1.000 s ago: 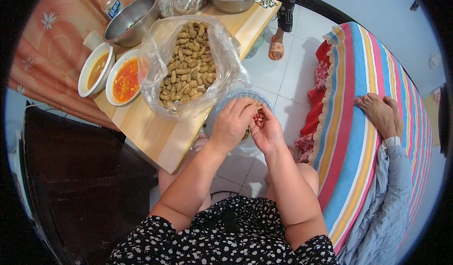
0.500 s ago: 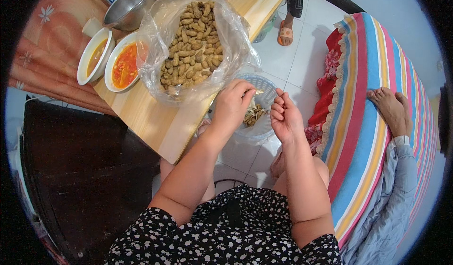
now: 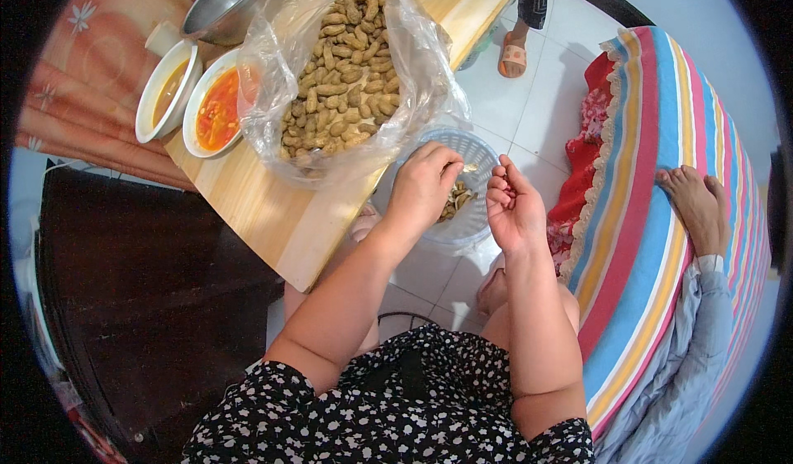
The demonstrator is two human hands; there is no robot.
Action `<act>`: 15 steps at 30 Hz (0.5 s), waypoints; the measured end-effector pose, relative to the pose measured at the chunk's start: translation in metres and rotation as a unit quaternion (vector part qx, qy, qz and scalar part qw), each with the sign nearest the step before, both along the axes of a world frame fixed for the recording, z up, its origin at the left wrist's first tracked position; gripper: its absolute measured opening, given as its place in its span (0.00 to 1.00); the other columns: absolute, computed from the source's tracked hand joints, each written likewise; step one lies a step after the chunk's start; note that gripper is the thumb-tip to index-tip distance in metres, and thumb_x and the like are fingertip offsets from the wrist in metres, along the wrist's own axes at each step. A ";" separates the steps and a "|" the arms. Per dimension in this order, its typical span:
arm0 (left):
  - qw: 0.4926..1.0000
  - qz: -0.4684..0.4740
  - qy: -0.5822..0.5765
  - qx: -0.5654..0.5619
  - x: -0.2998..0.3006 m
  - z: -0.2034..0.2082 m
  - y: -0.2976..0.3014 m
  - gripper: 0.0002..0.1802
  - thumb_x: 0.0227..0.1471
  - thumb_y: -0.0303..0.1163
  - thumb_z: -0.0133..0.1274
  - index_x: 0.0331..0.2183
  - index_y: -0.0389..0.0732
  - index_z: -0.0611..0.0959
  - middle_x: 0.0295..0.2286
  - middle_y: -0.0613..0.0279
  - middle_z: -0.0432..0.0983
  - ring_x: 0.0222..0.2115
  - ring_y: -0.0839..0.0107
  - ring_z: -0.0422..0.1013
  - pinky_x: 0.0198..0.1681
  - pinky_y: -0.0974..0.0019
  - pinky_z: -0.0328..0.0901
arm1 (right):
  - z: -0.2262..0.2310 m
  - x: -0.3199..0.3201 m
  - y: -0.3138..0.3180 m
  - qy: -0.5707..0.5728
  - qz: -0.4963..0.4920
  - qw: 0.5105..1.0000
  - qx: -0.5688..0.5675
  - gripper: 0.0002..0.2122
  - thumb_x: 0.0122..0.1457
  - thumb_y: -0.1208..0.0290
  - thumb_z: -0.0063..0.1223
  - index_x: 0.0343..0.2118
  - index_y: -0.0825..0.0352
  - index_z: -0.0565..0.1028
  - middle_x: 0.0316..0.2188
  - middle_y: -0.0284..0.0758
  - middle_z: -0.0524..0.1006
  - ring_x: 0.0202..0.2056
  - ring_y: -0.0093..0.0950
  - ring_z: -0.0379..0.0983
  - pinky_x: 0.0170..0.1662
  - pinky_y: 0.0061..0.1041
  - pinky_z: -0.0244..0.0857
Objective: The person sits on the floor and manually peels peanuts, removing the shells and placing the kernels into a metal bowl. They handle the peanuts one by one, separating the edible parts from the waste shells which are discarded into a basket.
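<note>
Over a light blue plastic basket (image 3: 486, 143), my left hand (image 3: 423, 185) is closed in a pinch. A small pale piece shows by its fingertips; whether it is held cannot be told. My right hand (image 3: 520, 212), palm up with fingers curled, cups several reddish peanut kernels (image 3: 510, 185). Peanut shells (image 3: 456, 202) lie in the basket below, partly hidden by my left hand. Left of the hands, a clear plastic bag (image 3: 277, 59) stands wide open on the wooden table (image 3: 273, 224), full of unshelled peanuts (image 3: 343, 76).
On the table's left side are a bowl of red-orange food (image 3: 218, 117), a bowl of brownish liquid (image 3: 169, 92) and a metal basin (image 3: 235, 9). A striped bed (image 3: 628, 241) lies to the right, with another person's foot (image 3: 698, 208) on it. Another person's sandalled foot (image 3: 512, 55) is on the tiled floor.
My right palm shows more, so the reddish kernels in it are now visible. My left hand stays pinched close beside it. The whole view has shifted slightly.
</note>
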State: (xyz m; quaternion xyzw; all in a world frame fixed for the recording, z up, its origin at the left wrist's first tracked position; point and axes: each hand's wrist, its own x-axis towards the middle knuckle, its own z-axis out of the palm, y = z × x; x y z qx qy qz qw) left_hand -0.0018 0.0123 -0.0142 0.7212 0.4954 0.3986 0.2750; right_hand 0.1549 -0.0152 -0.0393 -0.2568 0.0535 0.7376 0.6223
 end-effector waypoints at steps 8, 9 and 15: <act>0.999 0.013 -0.021 -0.046 0.003 -0.003 0.002 0.04 0.43 0.25 0.51 0.26 0.35 0.76 0.26 0.54 0.71 0.28 0.56 0.68 0.31 0.62 0.63 | -0.013 0.002 0.000 -0.003 0.000 1.000 0.004 0.10 0.58 0.72 0.41 0.40 0.69 0.66 0.28 0.31 0.68 0.27 0.18 0.63 0.25 0.10 0.56; 0.999 0.013 -0.020 -0.045 0.003 -0.005 0.002 0.04 0.43 0.25 0.51 0.26 0.35 0.76 0.26 0.54 0.72 0.28 0.56 0.69 0.31 0.62 0.63 | -0.011 0.000 0.002 -0.011 -0.008 1.000 -0.006 0.10 0.58 0.72 0.41 0.40 0.70 0.66 0.28 0.31 0.68 0.27 0.18 0.63 0.25 0.10 0.56; 0.998 0.011 0.006 -0.068 0.003 -0.008 0.002 0.05 0.44 0.26 0.50 0.27 0.36 0.76 0.26 0.53 0.72 0.28 0.56 0.69 0.31 0.62 0.63 | -0.008 -0.001 0.003 -0.009 -0.019 1.000 -0.020 0.10 0.57 0.74 0.42 0.41 0.72 0.65 0.32 0.33 0.67 0.34 0.20 0.64 0.37 0.13 0.63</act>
